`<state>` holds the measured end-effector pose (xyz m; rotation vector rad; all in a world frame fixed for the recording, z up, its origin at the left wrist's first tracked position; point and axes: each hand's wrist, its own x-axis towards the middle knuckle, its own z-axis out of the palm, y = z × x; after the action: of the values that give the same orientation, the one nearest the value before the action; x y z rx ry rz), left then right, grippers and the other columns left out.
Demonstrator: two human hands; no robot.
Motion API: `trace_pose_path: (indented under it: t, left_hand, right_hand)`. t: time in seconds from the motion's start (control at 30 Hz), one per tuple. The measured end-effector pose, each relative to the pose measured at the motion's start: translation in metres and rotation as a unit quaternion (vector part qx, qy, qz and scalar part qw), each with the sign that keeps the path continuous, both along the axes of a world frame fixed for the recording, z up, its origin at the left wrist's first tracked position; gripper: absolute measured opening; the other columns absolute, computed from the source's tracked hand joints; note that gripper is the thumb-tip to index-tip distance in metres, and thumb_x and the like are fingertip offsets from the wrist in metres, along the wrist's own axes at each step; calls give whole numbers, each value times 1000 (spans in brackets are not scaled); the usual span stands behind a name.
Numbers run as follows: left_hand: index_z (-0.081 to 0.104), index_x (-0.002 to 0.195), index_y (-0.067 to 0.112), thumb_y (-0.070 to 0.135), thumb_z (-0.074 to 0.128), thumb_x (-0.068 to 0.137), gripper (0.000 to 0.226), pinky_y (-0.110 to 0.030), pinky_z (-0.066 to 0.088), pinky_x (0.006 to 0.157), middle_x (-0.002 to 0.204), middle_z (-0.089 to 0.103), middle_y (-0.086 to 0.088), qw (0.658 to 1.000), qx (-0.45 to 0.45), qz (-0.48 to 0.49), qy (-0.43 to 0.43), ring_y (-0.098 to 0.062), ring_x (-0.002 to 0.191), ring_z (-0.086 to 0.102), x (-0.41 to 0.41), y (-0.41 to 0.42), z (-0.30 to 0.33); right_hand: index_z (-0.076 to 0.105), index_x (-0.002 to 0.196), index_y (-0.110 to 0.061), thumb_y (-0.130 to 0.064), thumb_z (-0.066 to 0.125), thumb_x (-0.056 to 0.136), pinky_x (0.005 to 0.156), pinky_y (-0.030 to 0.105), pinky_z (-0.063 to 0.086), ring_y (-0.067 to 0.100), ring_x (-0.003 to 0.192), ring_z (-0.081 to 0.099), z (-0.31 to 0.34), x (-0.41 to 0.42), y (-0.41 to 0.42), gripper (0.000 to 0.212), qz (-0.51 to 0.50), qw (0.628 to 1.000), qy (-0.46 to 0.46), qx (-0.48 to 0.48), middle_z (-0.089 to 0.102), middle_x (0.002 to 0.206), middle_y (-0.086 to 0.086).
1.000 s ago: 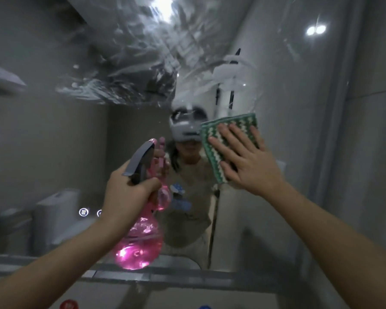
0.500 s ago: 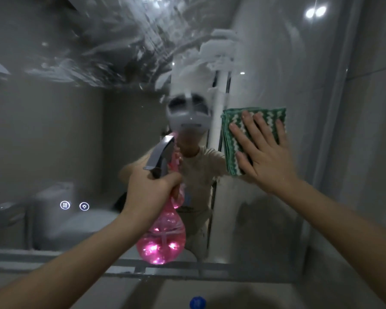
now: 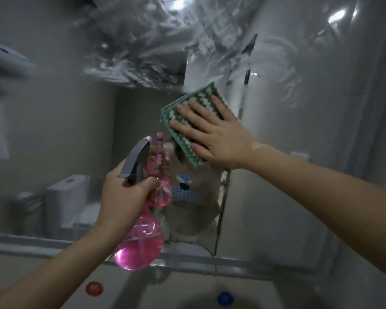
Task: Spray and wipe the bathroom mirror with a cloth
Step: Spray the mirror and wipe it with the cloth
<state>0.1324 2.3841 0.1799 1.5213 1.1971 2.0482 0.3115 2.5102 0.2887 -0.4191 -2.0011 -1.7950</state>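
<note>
The right hand point(image 3: 218, 134), fingers flat, had swept the green-and-white woven cloth point(image 3: 187, 112) leftward across the streaked glass bathroom mirror point(image 3: 299, 108); wiping continued. The left hand point(image 3: 122, 197) gripped the pink translucent spray bottle point(image 3: 140, 241).

Right hand point(image 3: 218, 139) presses cloth point(image 3: 187, 112) flat on mirror point(image 3: 299, 108); left hand point(image 3: 122, 197) grips spray bottle point(image 3: 138, 246).

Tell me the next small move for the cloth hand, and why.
Probably sweep the right hand, pressing the green cloth flat, up across the mirror: wet streaks show above it. The left hand grips the spray bottle.
</note>
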Motion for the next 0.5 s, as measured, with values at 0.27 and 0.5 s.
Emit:
trace_pose_path:
  t: [0.27, 0.5]
  left_hand:
    - [48, 58, -4, 10, 61, 58, 19, -33, 37, 52, 53, 47, -22, 999, 25, -14, 40, -21, 53, 43, 8, -5, 26]
    - [49, 54, 8, -1, 66, 63, 21, -34, 37, 53, 44, 47, -2, 998, 49, -32, 14, -18, 47, 42, 32, 5, 65]
  right_hand:
    - [27, 150, -26, -45, 24, 100, 116, 49, 8, 23, 145, 20, 27, -3, -2, 53, -10, 989, -139, -51, 25, 156, 2]
    - [22, 150, -30, -48, 27, 101, 117, 48, 11, 19, 145, 19, 83, 24, 1, 52, -9, 975, -219, -43, 23, 157, -1]
